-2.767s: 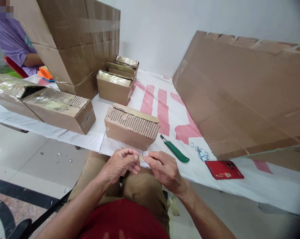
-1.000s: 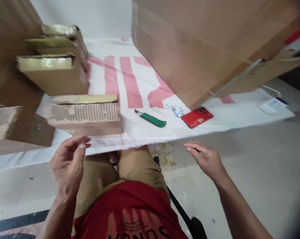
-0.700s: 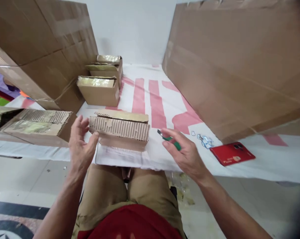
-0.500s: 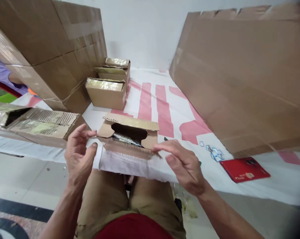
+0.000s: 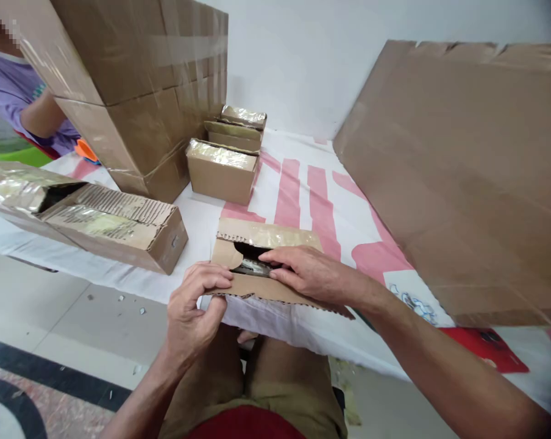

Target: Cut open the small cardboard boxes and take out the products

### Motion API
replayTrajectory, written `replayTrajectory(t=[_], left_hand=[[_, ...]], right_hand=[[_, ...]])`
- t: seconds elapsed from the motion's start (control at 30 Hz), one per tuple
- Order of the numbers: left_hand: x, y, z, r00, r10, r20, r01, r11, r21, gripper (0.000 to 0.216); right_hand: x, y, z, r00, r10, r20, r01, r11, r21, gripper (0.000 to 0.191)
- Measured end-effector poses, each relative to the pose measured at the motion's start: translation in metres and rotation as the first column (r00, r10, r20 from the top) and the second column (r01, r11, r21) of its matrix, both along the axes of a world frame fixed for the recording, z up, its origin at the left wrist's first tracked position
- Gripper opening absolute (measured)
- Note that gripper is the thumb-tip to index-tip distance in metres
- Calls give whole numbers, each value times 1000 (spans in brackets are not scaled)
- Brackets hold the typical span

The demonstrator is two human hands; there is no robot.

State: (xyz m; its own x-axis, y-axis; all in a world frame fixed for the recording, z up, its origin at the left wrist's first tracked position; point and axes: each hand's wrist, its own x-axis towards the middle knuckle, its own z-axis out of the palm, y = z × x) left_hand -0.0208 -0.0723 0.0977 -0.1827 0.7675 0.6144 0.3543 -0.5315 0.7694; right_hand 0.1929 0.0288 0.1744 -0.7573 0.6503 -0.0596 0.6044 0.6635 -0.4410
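A small cardboard box (image 5: 298,235) lies at the table's front edge with its top flaps folded apart. Through its opening some silvery packets (image 5: 253,266) show, too hidden to name surely. My left hand (image 5: 197,302) pinches the box's near flap at the left corner, fingers on top and thumb below. Over the opening reaches my right hand (image 5: 309,272), its thumb and fingers apart, with fingertips at the opening beside the packets. That hand and forearm cover the box's right end.
Taped small boxes (image 5: 223,174) stand at the back, beside a tall stack of cartons (image 5: 142,122). More boxes (image 5: 120,228) line the left edge. A large carton (image 5: 458,171) rises at right, with a red phone (image 5: 499,350) before it. A person (image 5: 42,116) sits far left.
My right hand has moved left from the box's right corner into its opening. My left hand has closed on the near flap, now folded outward. The view has shifted left.
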Motion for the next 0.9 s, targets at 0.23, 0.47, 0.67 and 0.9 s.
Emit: replayTrajectory(t=[0.23, 0.47, 0.67, 0.9], left_hand=[[1, -3, -3, 1000, -2, -20, 1, 1000, -18, 35], [0, 1, -4, 1000, -9, -21, 9, 999, -37, 33], [8, 6, -1, 997, 76, -15, -76, 997, 23, 26], [-2, 1, -1, 982, 191, 8, -190, 975, 117, 54]], right_hand=[[-4, 9, -5, 995, 31, 96, -38, 996, 80, 18], [-13, 4, -4, 970, -109, 218, 25, 934, 356, 31], [1, -3, 33, 991, -120, 61, 72, 854, 515, 29], [30, -26, 103, 946, -163, -279, 296, 787, 541, 29]])
